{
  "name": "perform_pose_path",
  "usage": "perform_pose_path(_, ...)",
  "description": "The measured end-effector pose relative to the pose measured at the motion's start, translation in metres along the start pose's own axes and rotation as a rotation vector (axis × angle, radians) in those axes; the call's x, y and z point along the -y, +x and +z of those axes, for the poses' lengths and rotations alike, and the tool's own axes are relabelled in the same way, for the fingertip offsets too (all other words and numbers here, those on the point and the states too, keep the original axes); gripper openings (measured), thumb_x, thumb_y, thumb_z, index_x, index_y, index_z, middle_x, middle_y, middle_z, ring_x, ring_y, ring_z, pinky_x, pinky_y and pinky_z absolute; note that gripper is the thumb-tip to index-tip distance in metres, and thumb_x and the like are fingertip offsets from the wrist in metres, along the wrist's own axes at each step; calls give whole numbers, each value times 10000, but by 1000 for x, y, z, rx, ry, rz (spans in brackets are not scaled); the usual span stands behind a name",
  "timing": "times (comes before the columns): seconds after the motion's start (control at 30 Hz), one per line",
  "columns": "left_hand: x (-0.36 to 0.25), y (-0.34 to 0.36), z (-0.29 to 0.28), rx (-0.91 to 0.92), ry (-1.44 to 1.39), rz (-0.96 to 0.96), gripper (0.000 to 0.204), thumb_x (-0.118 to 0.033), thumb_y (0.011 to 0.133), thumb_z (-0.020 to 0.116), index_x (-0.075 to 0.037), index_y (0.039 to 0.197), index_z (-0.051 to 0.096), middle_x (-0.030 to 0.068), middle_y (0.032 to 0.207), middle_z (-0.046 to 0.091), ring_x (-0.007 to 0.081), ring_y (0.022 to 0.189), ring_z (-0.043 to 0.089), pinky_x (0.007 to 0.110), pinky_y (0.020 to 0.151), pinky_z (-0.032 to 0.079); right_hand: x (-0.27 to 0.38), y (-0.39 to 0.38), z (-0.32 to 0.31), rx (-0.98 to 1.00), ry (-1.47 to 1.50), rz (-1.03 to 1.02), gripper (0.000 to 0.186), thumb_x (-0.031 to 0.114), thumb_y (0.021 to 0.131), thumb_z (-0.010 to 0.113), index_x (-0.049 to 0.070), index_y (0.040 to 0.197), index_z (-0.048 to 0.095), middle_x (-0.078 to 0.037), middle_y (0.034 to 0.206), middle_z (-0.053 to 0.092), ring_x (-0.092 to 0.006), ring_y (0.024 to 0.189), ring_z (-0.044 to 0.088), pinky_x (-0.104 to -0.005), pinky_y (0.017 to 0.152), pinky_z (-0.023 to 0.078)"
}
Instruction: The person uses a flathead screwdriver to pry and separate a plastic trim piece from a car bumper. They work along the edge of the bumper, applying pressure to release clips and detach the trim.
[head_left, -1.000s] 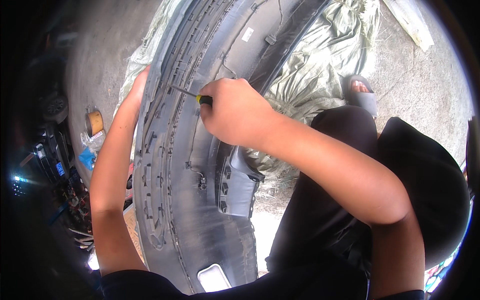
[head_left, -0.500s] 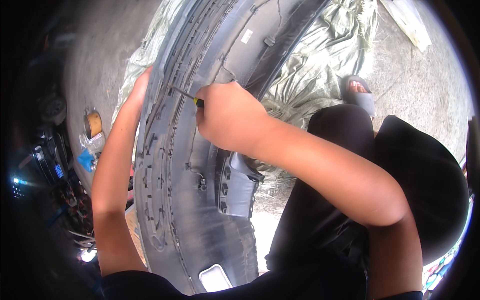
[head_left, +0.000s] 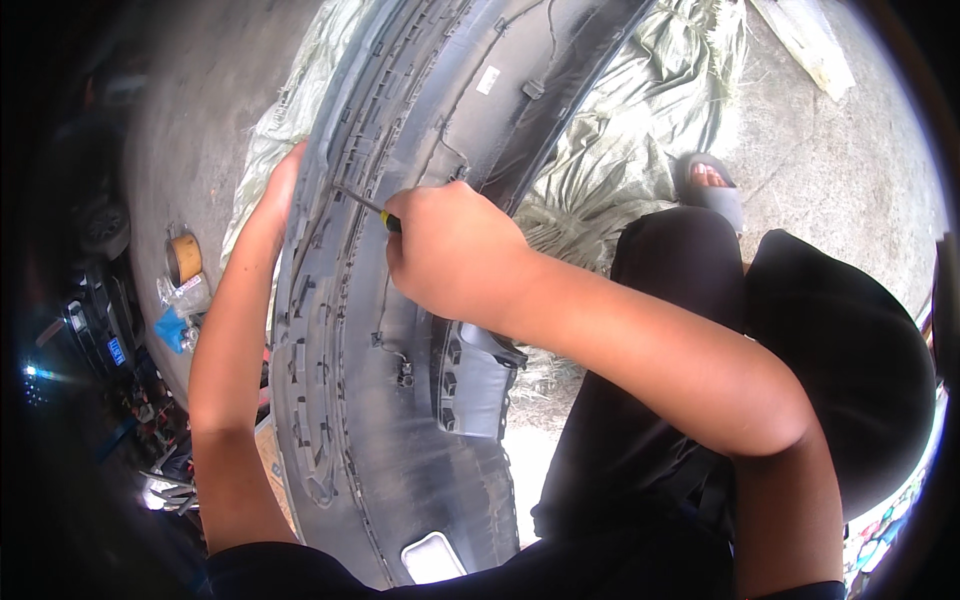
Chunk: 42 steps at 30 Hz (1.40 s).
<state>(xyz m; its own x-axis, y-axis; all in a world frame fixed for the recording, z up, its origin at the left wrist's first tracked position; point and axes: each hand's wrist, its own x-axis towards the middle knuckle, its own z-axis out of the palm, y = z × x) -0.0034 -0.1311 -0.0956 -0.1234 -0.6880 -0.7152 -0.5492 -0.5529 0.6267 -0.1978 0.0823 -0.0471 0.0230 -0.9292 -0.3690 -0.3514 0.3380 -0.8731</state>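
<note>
A long curved dark-grey plastic car bumper [head_left: 385, 450] lies inner face up, with slots, clips and a thin wire along it. My right hand [head_left: 455, 245] is closed round a screwdriver [head_left: 389, 219] with a yellow-and-black handle; its thin shaft points up-left, its tip at a slotted strip of the bumper. My left hand [head_left: 280, 200] is at the bumper's left edge, its fingers hidden behind that edge. A smaller grey molded piece [head_left: 470, 390] sits on the bumper's right side, below my right hand.
Crumpled pale woven sheets [head_left: 640, 110] lie on concrete [head_left: 840, 170] around the bumper. My sandalled foot [head_left: 712, 190] and dark-clothed legs are at right. At left are a tape roll [head_left: 185, 255], a blue plastic item [head_left: 172, 328], and a dark car [head_left: 100, 320] with assorted parts nearby.
My right hand and the screwdriver have moved slightly down and left, toward me along the bumper. My left hand has shifted slightly down.
</note>
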Motion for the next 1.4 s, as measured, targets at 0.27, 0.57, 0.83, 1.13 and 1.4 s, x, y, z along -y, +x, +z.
perform_pose_path(0.27,-1,2,0,-27,-26,-21,464,-395,1055,459,-51,1291,661,100,1089,722,211,923,671,365,843,547,8,-3,-7,55,-50,56,206,146,919,591,0,997,715,-244,834,723,-421,818,729,-487,788,601)
perform_pose_path(0.57,4,6,-2,-10,-37,-9,459,-388,1055,459,-49,1297,653,105,1103,722,216,941,672,363,858,545,3,-4,-3,56,-39,60,201,143,922,591,6,1008,712,-241,824,719,-418,810,724,-487,779,598)
perform_pose_path(0.83,5,8,-2,2,-58,9,462,-389,1057,455,-50,1303,649,111,1114,721,220,959,672,362,877,540,6,-5,-4,26,-31,66,207,132,914,583,0,1001,715,-242,817,717,-420,815,723,-490,784,595)
perform_pose_path(1.13,-3,-3,5,15,-51,6,470,-391,1066,445,-46,1316,642,120,1146,718,226,988,672,368,899,534,10,-3,-5,55,-38,57,205,132,910,581,3,990,717,-238,826,721,-419,817,727,-485,786,599)
perform_pose_path(1.4,-1,0,3,-30,-41,-51,533,-442,1082,398,-36,1325,643,130,1158,723,221,993,675,375,900,533,26,1,-16,187,-98,160,208,90,857,662,23,1013,782,-196,1043,767,-323,967,765,-401,858,613)
